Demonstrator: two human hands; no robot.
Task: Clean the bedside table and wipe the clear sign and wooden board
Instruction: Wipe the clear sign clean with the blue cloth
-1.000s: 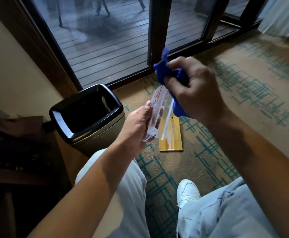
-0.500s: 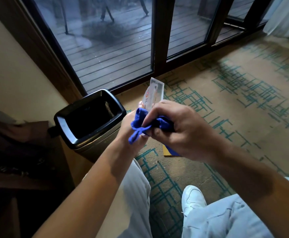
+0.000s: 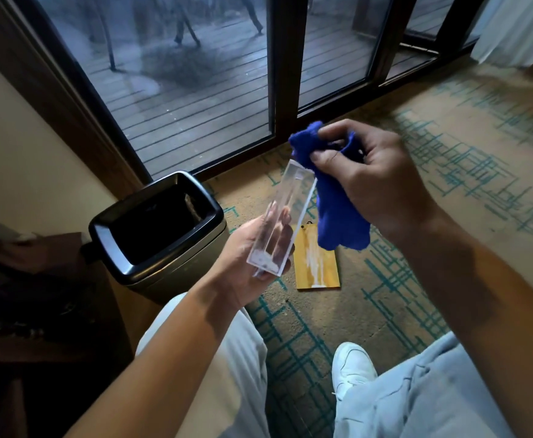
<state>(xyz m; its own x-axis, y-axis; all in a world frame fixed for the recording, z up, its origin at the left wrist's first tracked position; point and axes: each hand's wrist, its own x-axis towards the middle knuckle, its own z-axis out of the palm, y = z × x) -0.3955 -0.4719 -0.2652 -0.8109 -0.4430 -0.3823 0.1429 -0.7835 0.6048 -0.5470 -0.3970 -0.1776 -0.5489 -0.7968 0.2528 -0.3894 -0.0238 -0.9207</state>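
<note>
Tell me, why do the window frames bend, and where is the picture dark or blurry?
Head view: the wide-angle lens bows the window frames; daylight through the glass lights the carpet, while the lower left corner stays dark; the right hand and blue cloth look slightly soft; fingers show through the clear sign.

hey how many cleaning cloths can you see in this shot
1. A blue cloth hangs bunched from the right hand, touching the top end of the clear sign that the left hand holds. More could lie outside the view.
</note>
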